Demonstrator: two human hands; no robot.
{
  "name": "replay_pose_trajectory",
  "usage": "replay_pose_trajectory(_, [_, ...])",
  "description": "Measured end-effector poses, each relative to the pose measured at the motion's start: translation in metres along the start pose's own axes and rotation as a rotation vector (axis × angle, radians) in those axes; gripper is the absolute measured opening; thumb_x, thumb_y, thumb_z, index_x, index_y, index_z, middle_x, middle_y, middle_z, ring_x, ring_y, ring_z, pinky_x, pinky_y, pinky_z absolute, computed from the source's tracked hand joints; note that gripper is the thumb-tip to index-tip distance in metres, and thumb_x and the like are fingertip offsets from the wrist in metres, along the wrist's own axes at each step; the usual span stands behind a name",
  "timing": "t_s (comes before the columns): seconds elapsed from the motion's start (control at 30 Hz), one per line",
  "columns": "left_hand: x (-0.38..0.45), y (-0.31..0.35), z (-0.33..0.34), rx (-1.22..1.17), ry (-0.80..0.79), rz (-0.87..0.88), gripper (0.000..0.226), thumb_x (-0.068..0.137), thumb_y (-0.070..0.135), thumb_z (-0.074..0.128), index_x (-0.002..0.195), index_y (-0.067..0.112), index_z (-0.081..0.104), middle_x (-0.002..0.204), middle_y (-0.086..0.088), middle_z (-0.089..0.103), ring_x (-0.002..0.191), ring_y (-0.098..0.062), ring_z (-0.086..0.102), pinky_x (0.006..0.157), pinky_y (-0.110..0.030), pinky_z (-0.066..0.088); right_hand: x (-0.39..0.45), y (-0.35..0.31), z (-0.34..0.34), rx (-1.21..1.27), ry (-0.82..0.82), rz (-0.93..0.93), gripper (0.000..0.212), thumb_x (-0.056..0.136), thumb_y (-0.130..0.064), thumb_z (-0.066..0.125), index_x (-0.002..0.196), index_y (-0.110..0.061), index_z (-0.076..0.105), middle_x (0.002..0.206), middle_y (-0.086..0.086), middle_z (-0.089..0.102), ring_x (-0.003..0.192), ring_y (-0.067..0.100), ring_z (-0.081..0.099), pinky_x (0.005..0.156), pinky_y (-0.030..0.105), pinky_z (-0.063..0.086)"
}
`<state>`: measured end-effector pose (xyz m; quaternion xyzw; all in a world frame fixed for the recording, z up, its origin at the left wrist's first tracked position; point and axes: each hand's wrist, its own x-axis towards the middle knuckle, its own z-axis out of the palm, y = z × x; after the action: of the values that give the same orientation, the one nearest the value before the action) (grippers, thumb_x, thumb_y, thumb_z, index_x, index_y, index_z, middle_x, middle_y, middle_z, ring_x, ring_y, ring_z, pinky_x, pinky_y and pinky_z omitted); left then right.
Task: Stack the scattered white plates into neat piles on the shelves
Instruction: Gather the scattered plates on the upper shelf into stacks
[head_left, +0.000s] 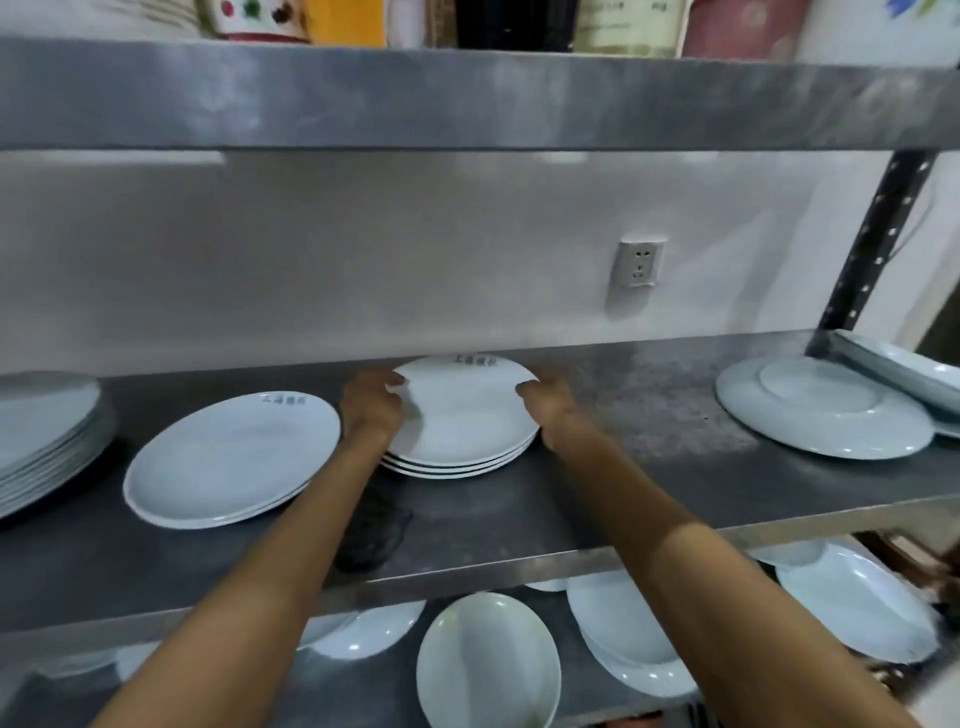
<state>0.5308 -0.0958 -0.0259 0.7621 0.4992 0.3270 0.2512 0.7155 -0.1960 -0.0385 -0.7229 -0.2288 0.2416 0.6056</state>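
Currently my left hand (371, 410) and right hand (548, 402) grip the top plate (462, 410) by opposite rims; I should centre it squarely on the stack (457, 465) before releasing.

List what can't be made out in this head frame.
- Printed marks on the middle stack's top plate: too blurred to read.
- Left hand and right hand fingers: hidden behind that stack's rims.
- Far-left pile: cut by the frame edge.
- Lower-shelf plates: partly hidden by forearms and shelf edge.

Both bare arms stretched forward, left hand (370, 410) and right hand (551, 402) facing inward, fingers curled
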Motion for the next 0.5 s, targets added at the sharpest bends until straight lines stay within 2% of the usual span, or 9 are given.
replay_pose_trajectory(0.1, [-0.004,0.008,0.007,-0.036,0.006,0.045,0.037,0.088,-0.004,0.045,0.108,0.011,0.073,0.126,-0.006,0.063,0.117,-0.023,0.057,0.097,-0.021,0.038,-0.008,0.000,-0.010,0.028,-0.018,0.010,0.035,0.086,0.003,0.049,0.118,-0.002,0.063,0.111,0.014,0.067,0.099,0.032,0.065,0.082,0.038,0.055])
replay_pose_trajectory(0.17, [-0.003,0.007,0.008,-0.011,-0.069,0.093,0.035,0.086,-0.006,0.052,0.110,0.009,0.071,0.122,-0.002,0.063,0.114,-0.019,0.056,0.095,-0.021,0.038,-0.015,-0.001,-0.020,-0.015,-0.027,-0.001,0.036,0.085,0.004,0.052,0.119,-0.002,0.063,0.116,0.019,0.066,0.101,0.034,0.065,0.085,0.041,0.055])
replay_pose_trajectory(0.27, [0.017,0.016,0.002,0.226,-0.183,0.159,0.039,0.087,0.000,0.052,0.123,0.008,0.064,0.133,-0.016,0.058,0.119,-0.034,0.055,0.103,-0.037,0.042,-0.026,-0.016,-0.052,-0.040,-0.087,-0.016,0.028,0.093,-0.005,0.058,0.120,0.003,0.061,0.117,0.019,0.065,0.102,0.026,0.064,0.086,0.032,0.049])
replay_pose_trajectory(0.33, [0.019,0.041,-0.001,0.303,-0.099,0.193,0.045,0.084,0.002,0.051,0.127,0.015,0.059,0.133,-0.017,0.057,0.116,-0.039,0.055,0.100,-0.043,0.046,-0.030,-0.024,-0.083,-0.216,-0.101,-0.135,0.027,0.098,-0.017,0.054,0.109,0.004,0.067,0.109,0.017,0.068,0.092,0.016,0.064,0.078,0.020,0.043])
replay_pose_trajectory(0.4, [-0.001,0.081,0.015,0.220,-0.046,0.320,0.051,0.082,-0.001,0.052,0.128,0.019,0.058,0.130,-0.015,0.059,0.113,-0.038,0.057,0.096,-0.041,0.048,-0.029,-0.020,-0.127,-0.410,0.026,-0.284,0.034,0.093,-0.018,0.061,0.124,-0.004,0.060,0.126,0.012,0.061,0.108,0.018,0.059,0.085,0.015,0.039])
replay_pose_trajectory(0.43, [-0.018,0.105,0.028,0.163,-0.067,0.424,0.052,0.081,-0.002,0.053,0.127,0.020,0.059,0.128,-0.014,0.061,0.111,-0.036,0.059,0.095,-0.040,0.048,-0.030,-0.016,-0.153,-0.564,0.108,-0.390,0.040,0.089,-0.016,0.065,0.127,-0.008,0.058,0.131,0.011,0.058,0.116,0.021,0.056,0.092,0.019,0.039])
replay_pose_trajectory(0.5, [-0.054,0.153,0.066,0.097,-0.214,0.634,0.051,0.081,0.000,0.054,0.126,0.022,0.060,0.126,-0.011,0.063,0.111,-0.033,0.060,0.094,-0.039,0.049,-0.038,-0.010,-0.203,-0.741,0.272,-0.577,0.038,0.084,-0.013,0.066,0.122,-0.011,0.063,0.126,0.009,0.061,0.116,0.025,0.056,0.099,0.027,0.039])
